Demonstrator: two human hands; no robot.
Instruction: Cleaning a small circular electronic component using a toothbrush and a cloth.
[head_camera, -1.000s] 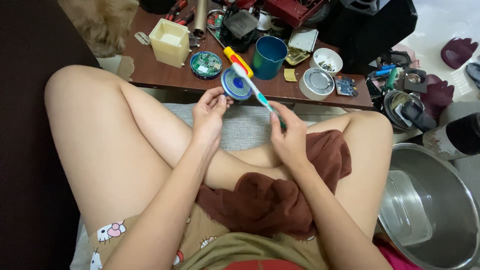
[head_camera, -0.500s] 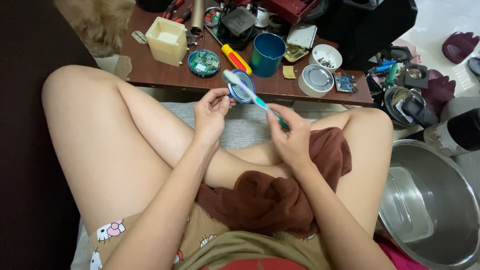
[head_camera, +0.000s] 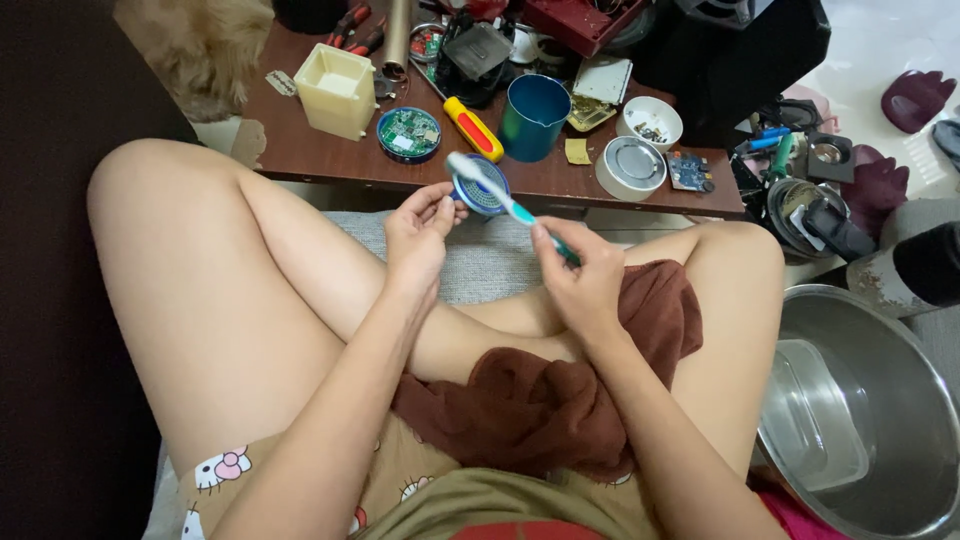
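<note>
both hands are raised over the person's crossed legs, in front of a cluttered brown wooden table (head_camera: 330, 160). the left hand (head_camera: 418, 235) pinches a small round blue disc with a mesh face (head_camera: 482, 192) between its fingertips. the right hand (head_camera: 580, 275) is closed around the handle of a white and teal toothbrush (head_camera: 500, 195), whose head lies against the disc. a brown towel (head_camera: 560, 395) lies on the lap.
</note>
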